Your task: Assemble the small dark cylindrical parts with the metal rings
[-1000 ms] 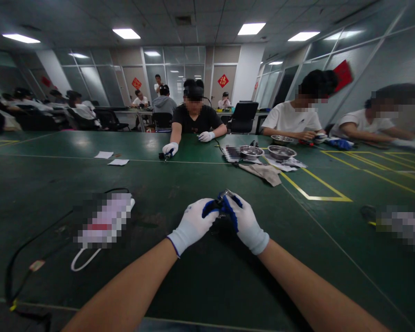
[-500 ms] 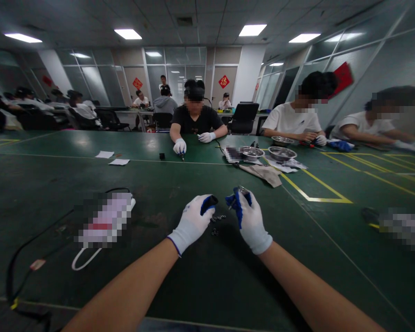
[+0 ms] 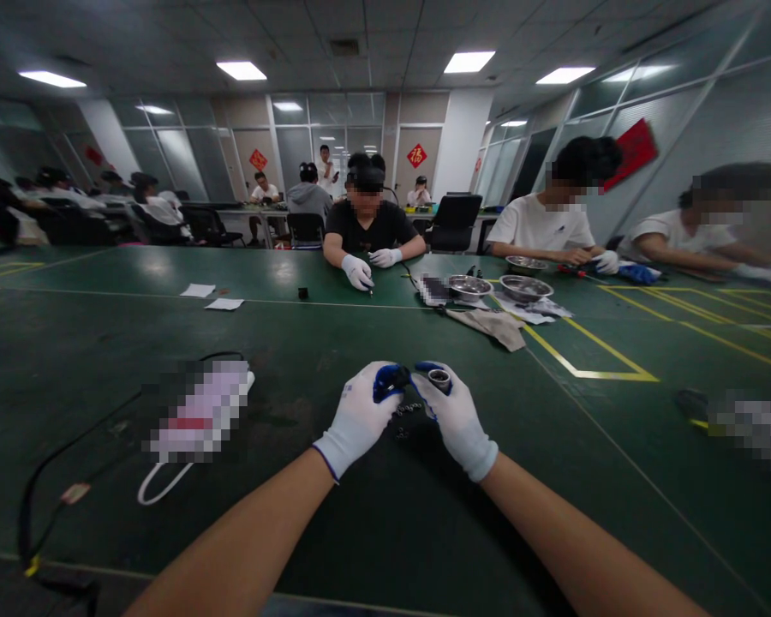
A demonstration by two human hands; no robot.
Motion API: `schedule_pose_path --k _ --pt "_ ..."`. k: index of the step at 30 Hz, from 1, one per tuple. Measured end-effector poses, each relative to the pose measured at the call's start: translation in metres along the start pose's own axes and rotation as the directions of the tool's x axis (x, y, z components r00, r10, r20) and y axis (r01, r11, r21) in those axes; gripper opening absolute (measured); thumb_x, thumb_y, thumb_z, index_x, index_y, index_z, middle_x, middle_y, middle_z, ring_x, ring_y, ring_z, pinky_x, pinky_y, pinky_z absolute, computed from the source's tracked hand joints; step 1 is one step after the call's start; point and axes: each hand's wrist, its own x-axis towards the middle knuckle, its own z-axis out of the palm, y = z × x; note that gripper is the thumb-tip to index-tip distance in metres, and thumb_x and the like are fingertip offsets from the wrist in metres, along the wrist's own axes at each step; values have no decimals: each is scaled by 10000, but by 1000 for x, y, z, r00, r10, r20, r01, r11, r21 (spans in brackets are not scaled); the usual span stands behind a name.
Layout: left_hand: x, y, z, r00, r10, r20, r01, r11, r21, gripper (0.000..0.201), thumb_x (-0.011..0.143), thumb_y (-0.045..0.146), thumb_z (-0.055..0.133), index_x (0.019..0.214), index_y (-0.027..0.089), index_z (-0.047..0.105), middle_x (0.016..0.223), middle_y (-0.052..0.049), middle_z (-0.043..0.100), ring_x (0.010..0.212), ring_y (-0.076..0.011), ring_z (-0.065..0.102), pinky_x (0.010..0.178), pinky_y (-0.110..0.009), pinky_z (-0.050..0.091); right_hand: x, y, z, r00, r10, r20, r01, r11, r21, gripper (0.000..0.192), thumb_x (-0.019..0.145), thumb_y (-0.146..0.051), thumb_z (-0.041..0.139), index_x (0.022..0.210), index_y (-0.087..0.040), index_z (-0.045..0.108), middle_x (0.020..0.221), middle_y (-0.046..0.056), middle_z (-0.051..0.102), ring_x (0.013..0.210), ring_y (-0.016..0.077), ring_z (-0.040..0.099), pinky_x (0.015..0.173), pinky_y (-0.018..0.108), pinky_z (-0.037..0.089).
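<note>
My left hand (image 3: 360,420), in a white glove with blue finger coating, is closed around a dark black part (image 3: 396,378) whose exact kind I cannot make out. Gloved the same way, my right hand (image 3: 463,428) grips a small round metal cylinder (image 3: 439,377), its hollow end tilted up toward me. The right fingertips reach to the edge of the black part; whether they touch it is unclear. Several small metal rings or nuts (image 3: 407,410) lie on the green table (image 3: 334,531) just below and between the hands.
A pouch with a white strap (image 3: 162,482) and a black cable (image 3: 29,506) lie to the left. Metal bowls (image 3: 525,288) and a beige cloth (image 3: 488,327) are at the far right. Across the table sits a co-worker (image 3: 373,224) in gloves; others work to the right.
My hands have come closer together. The right hand has turned, so the cylinder's hollow end now shows. Across the table, the co-worker's gloved hand has shifted to the right.
</note>
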Motion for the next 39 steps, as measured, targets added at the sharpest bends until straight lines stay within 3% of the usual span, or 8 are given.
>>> schedule_pose_path --k 2,6,13,23,28,32,39 --pt "-1 1 -2 1000 28 -1 -28 999 -16 345 807 84 722 1129 208 716 1121 -59 769 1073 -228 723 1025 -401 573 0 -1 0 998 15 55 -16 1000 11 532 636 -584 872 999 -216 744 907 67 760 854 260 697 771 391 565" --pt "-3 -1 -2 995 95 24 -94 995 -33 333 823 89 702 1132 210 730 1113 -56 768 1065 -218 726 1008 -382 580 -2 -2 1 984 -22 178 22 1000 2 434 659 -525 876 936 -210 763 947 85 784 906 278 719 868 432 565" --pt "-4 -1 -1 993 94 73 -94 996 -1 355 831 121 718 1174 212 728 1145 -65 765 1091 -229 718 1031 -396 567 -4 -5 2 993 11 117 -15 999 31 459 634 -597 867 836 -200 754 836 77 770 825 270 705 781 403 566" --pt "-1 2 -5 985 89 150 -87 996 -24 388 860 168 710 1245 213 721 1246 -72 758 1170 -233 704 1102 -391 523 -4 -14 -1 989 74 130 -87 992 94 423 588 -518 897 816 -200 736 760 32 716 704 210 634 576 307 476" --pt "-1 1 -8 973 52 223 -60 998 27 442 950 241 610 1388 187 632 1308 -98 734 1190 -234 705 1100 -392 521 3 -15 -6 988 142 63 -152 969 195 488 535 -536 909 821 -192 713 605 -28 612 503 119 474 454 257 345" --pt "-1 -1 -8 986 15 165 -38 989 142 469 916 220 651 1384 197 636 1363 -105 703 1253 -261 670 1137 -429 492 11 -8 -10 984 179 10 -176 959 224 525 492 -541 919 809 -184 702 535 -67 534 447 85 385 433 244 286" --pt "-2 3 -8 994 7 107 -13 998 59 449 862 146 703 1303 221 679 1279 -75 744 1198 -241 695 1111 -402 522 10 6 -7 987 123 105 -133 987 93 518 593 -590 878 880 -176 758 573 -28 602 498 126 484 467 268 375"
